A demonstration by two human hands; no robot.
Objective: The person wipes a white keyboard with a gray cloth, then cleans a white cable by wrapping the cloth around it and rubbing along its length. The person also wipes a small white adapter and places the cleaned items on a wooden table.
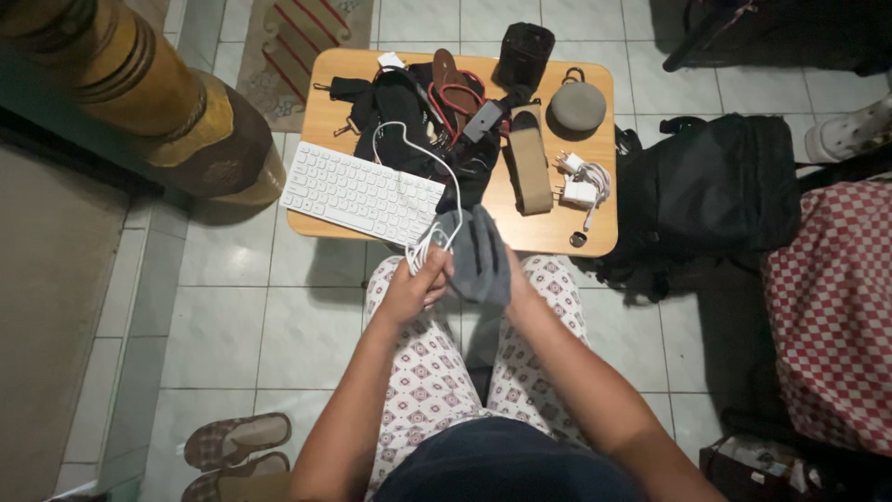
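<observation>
Left hand (420, 284) clenched round bundle of white cable (426, 244), coils poking out above fingers (437, 270), loose end trailing up over keyboard (360, 193) onto table (325, 93). Right hand (517, 284) mostly hidden behind grey pouch (478, 253), seems to grip it from behind, can't tell for sure. Pouch touches cable bundle, both just off table's near edge, above lap. White charger (578, 186) near table's right edge, backpack (715, 186) on floor beside.
</observation>
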